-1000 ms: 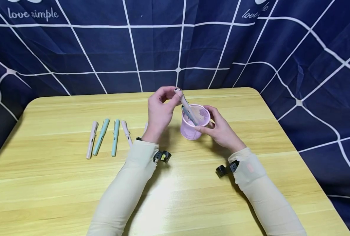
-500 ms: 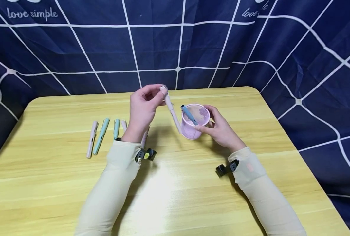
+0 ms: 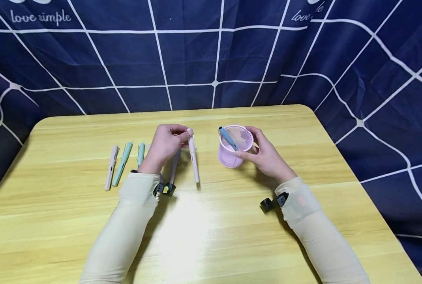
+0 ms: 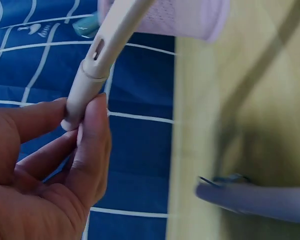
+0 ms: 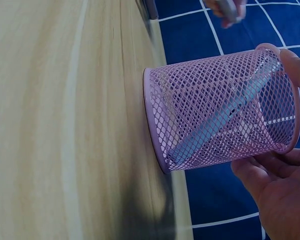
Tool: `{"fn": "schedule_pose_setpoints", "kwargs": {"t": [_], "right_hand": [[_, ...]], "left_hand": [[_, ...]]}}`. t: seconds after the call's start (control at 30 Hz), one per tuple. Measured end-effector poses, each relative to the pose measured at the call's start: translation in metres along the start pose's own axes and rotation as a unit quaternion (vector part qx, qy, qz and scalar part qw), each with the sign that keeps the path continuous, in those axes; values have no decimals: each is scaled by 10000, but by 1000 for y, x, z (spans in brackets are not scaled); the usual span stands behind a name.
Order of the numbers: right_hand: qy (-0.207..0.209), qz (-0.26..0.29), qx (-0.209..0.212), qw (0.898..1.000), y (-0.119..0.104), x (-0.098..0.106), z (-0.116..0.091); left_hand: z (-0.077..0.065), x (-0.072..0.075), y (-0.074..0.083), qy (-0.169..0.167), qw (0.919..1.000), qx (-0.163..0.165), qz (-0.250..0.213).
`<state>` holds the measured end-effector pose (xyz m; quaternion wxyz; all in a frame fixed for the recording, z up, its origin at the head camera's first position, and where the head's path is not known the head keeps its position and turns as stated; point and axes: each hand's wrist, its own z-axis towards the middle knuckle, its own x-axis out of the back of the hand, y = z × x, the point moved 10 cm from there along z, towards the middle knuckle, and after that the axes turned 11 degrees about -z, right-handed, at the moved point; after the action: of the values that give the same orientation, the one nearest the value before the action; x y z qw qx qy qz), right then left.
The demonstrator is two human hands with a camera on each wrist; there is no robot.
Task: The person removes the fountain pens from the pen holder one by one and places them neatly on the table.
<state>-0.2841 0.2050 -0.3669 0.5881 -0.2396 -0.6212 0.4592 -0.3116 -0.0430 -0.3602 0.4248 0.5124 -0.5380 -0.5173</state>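
Note:
My left hand (image 3: 169,144) pinches a pale pink pen (image 3: 194,159) near one end between thumb and fingers. The pen hangs steeply, its lower end close over the table left of the cup; in the left wrist view its barrel (image 4: 115,42) shows a small oval window. My right hand (image 3: 267,154) grips the rim and side of a pink mesh pen cup (image 3: 228,157), which stands on the table. A blue pen (image 3: 227,137) leans inside the cup, its top sticking out past the rim; through the mesh in the right wrist view the blue pen (image 5: 215,122) slants across.
Several pens lie on the wooden table (image 3: 232,236) to the left: a pale pink pen (image 3: 111,167), a teal pen (image 3: 122,163) and a second teal pen (image 3: 141,154). A lilac pen (image 3: 175,165) lies partly behind my left wrist. Blue checked cloth (image 3: 186,51) hangs behind.
The left hand has drawn the pale pink pen out of the cup's mouth, moved it left and lowered it toward the table. The right hand and cup have stayed put.

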Motion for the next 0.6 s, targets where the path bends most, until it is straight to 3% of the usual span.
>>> {"fn": "schedule_pose_setpoints", "kwargs": {"t": [0.17,0.3,0.6], "right_hand": [[-4,-39,-16,10000,2,0,0],[-7,-32,-3,10000,2,0,1],[6,-35,35,10000,2,0,1]], "left_hand": [[8,0,-23,-224,9954,382,846],[10,1,-33,-267,9887,470,1401],[11,-2,-39,-307,9794,547,1920]]}}
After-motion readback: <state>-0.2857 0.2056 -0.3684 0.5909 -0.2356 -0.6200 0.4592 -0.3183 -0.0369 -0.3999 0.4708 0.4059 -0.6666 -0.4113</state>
